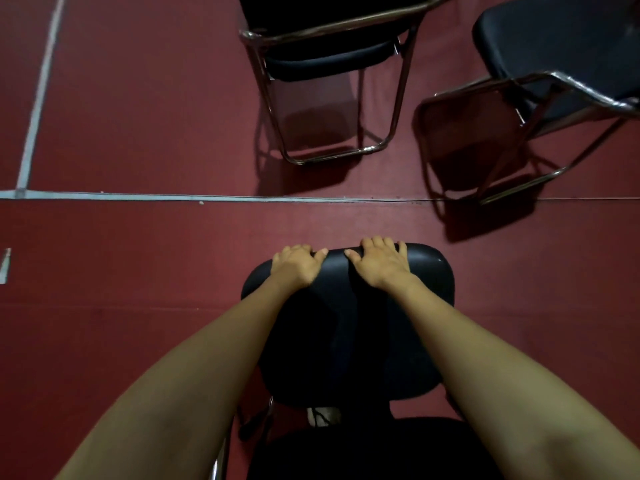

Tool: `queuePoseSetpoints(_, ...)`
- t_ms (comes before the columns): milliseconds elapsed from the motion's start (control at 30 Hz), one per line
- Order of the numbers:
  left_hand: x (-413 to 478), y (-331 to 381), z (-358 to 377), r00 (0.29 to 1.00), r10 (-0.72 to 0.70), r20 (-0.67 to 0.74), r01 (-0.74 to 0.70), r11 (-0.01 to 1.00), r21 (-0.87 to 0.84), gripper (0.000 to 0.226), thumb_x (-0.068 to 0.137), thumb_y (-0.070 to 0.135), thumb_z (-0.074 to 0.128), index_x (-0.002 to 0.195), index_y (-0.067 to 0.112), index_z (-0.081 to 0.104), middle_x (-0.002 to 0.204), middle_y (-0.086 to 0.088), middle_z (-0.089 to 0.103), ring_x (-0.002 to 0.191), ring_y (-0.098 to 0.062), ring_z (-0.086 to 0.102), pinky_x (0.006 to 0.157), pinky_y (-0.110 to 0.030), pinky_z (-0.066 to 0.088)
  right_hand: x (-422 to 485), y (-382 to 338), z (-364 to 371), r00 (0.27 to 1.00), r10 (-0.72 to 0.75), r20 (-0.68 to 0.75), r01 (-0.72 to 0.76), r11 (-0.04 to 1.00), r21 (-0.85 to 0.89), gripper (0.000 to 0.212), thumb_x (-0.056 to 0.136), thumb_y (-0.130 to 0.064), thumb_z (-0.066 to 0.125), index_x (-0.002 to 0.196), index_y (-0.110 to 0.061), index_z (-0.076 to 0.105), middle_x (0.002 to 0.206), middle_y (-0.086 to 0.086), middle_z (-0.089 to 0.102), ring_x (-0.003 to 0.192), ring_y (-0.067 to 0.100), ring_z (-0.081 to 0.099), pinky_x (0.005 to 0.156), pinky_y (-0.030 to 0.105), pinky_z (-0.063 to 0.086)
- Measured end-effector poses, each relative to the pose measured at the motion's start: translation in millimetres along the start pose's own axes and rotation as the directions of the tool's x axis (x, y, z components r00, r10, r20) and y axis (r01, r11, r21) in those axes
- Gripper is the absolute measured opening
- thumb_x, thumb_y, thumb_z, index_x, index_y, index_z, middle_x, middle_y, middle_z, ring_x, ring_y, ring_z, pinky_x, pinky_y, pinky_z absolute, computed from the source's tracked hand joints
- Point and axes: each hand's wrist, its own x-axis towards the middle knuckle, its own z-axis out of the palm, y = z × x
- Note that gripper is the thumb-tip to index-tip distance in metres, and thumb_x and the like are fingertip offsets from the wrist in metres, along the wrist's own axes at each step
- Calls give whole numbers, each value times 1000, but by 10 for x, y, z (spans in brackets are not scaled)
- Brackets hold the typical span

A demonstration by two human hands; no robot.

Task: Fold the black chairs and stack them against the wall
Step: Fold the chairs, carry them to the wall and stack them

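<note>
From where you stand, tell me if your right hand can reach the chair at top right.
Probably not: the right hand grips the near chair, and the top-right chair stands farther off across the red floor.

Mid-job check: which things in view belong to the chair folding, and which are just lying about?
Belongs to the job:
- near black chair, far edge gripped by left hand and right hand
- middle black chair, unfolded
- right black chair, unfolded

Just there:
- white floor tape
- red floor

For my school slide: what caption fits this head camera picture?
Left hand and right hand grip a black chair seat over red floor.
</note>
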Motion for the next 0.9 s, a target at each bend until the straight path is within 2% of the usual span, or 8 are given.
queuePoseSetpoints(267,-938,-83,89,998,58,-40,-59,998,-26,57,100,52,31,125,10,58,137,-15,52,129,-34,41,104,-41,32,-1017,-53,11,999,4,-39,-5,1000,-1,60,96,-56,31,135,-13,42,142,9,41,135,28,31,115,49,13)
queuePoseSetpoints(467,-1510,-50,148,997,51,-54,-53,998,-19,58,99,53,32,127,9,56,139,-15,50,131,-34,39,106,-42,30,-1601,-47,14,999,-30,-46,28,998,-53,73,85,-67,46,133,-12,42,139,8,42,132,26,34,111,49,22)
queuePoseSetpoints(567,-1746,-35,168,998,51,-38,-52,999,-10,58,100,52,31,130,7,53,141,-15,47,132,-34,37,108,-43,29,-1801,-31,31,998,-39,-44,36,996,-77,77,79,-67,55,131,-12,41,137,8,42,130,27,34,108,50,25)
queuePoseSetpoints(900,-2249,-97,313,997,69,38,-66,996,-61,63,101,52,27,134,3,49,146,-17,42,137,-38,33,112,-43,26,-2326,4,96,998,-59,-14,56,989,-136,86,72,-73,59,129,-11,39,136,9,40,130,27,32,105,53,29)
